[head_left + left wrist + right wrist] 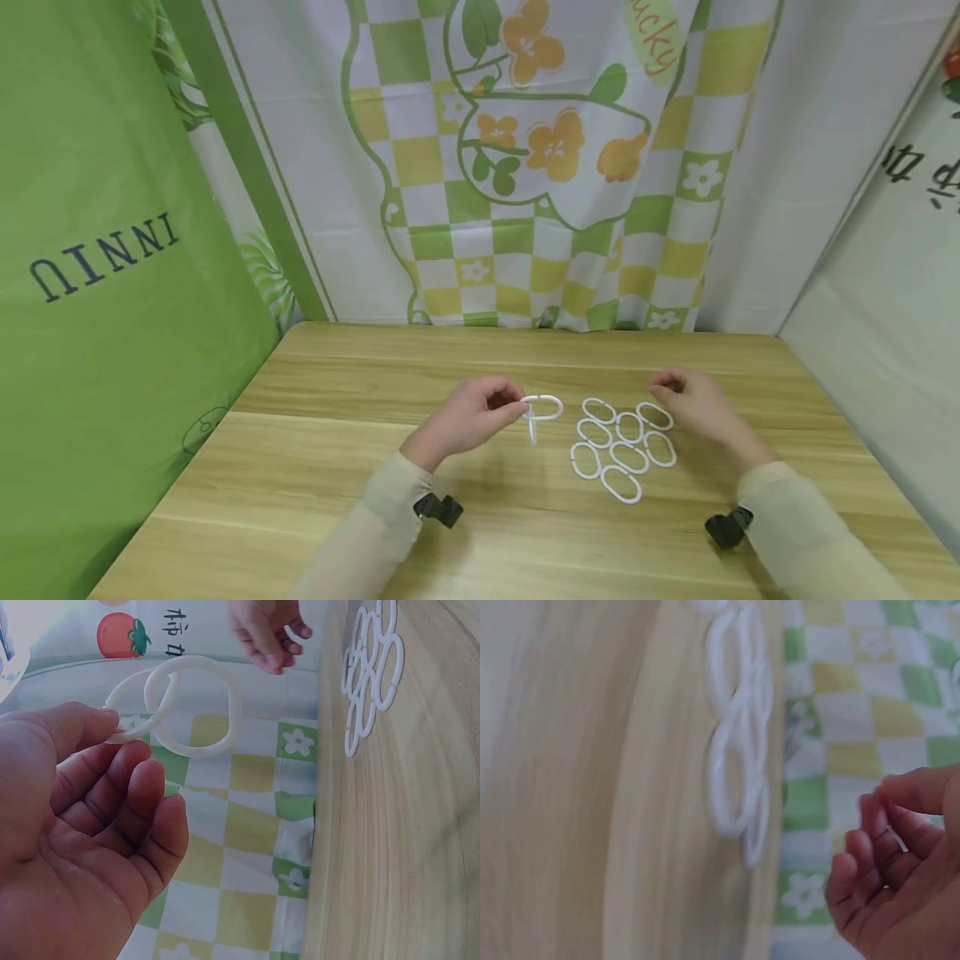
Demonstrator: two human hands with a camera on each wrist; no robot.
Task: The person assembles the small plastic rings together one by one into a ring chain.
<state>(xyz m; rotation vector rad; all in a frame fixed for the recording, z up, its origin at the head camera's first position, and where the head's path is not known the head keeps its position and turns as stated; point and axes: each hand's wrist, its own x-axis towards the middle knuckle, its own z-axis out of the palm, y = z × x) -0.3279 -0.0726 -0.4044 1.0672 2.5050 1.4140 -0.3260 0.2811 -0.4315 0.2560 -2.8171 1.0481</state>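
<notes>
My left hand (474, 417) is raised over the table and pinches a white oval plastic link (133, 735) between thumb and fingertips. A second white link (235, 712) is hooked through the pinched one; its far end is free. To the right of that hand, several more white links (628, 501) lie flat in a cluster on the table. My right hand (697, 406) is above the table at the cluster's far right side, its fingers loosely bent with nothing visible between them. The right wrist view is blurred, with that hand (907, 862) apart from the links.
The wooden table (300, 483) runs back to a checked, flowered curtain (487, 275). A green cloth (112, 358) hangs on the left side and a white one (885, 333) on the right. Each sleeve carries a small black wrist camera (438, 509).
</notes>
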